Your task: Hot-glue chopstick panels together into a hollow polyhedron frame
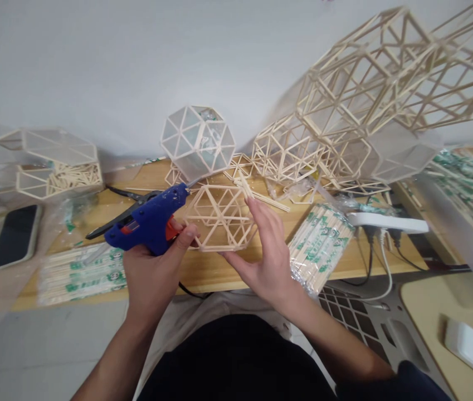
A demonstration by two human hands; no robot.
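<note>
Head view, looking down over a wooden table (219, 273) crowded with stick work. Left hand (152, 273) is wrapped tight around the grip of a blue glue gun (148, 223). Right hand (267, 250) steadies a hexagonal stick frame (222, 218) — fingers spread flat along its right edge, thumb under the lower rim; lightly pinching it rather than clenched.

Frame sits just above the near part of the table, between the two hands, roughly centred in the view. It is tilted, broad face turned up and toward the camera, far edge raised. No strong long axis — nearly as wide as tall, flat and thin through.

Glue gun's long axis runs lower left to upper right; nozzle points up-right at the frame's upper left corner, very near it. Whether the tip is touching, cannot tell.

Handling judgement: frame looks very light, stiff across its triangles but fragile at the glued joints; thin sticks would snap if squeezed mid-span. Best held at the outer rim near a corner, where sticks meet.

Around: packets of wrapped chopsticks (315, 245) just right of the right hand, more at left (77, 275), a phone (16, 234), a power strip (386, 221), a panelled polyhedron (198, 140) behind, tall lattice towers (386, 83) at right.
</note>
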